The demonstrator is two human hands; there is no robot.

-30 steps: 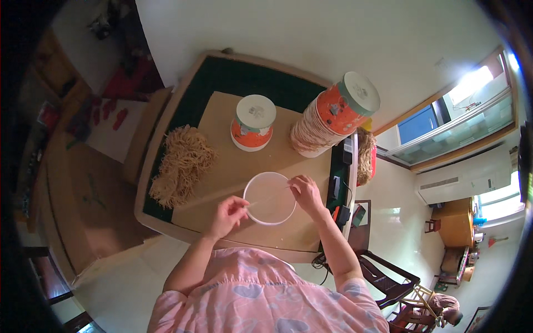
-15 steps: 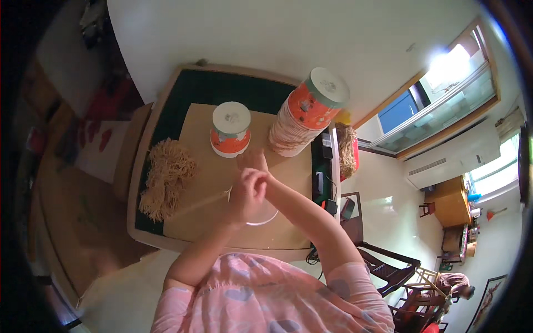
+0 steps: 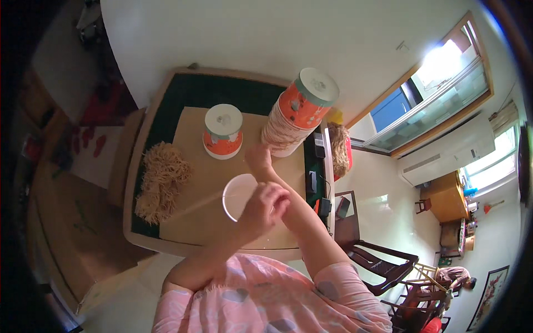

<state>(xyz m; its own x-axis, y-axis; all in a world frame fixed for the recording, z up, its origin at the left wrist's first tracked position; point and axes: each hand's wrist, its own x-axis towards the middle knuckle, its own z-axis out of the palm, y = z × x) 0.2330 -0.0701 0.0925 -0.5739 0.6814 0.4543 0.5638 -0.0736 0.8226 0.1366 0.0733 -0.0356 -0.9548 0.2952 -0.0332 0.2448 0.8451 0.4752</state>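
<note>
An open white paper tub [image 3: 234, 194] stands upright on the brown board [image 3: 194, 219], partly covered by my left hand [image 3: 267, 206]. That hand is curled, its fingers bent over my right forearm; whether anything is between them is hidden. My right hand [image 3: 259, 157] reaches farther ahead, beside the lower part of a tall leaning stack of nested orange-and-green paper tubs [image 3: 302, 108]. Its fingers are too unclear to tell whether they touch the stack. Left of the stack, upside down, is an orange tub [image 3: 223, 141] with a green band and white base.
A heap of tan crinkled strands [image 3: 162, 180] lies at the board's left edge. Dark small devices [image 3: 312, 180] with cables line the table's right side. Beyond them is a red container [image 3: 348, 152] with more strands. A dark chair [image 3: 383, 266] stands at right.
My right hand has moved up toward the tub stack. The left hand has shifted right, off the open tub, so more of its inside shows. The view has shifted slightly.
</note>
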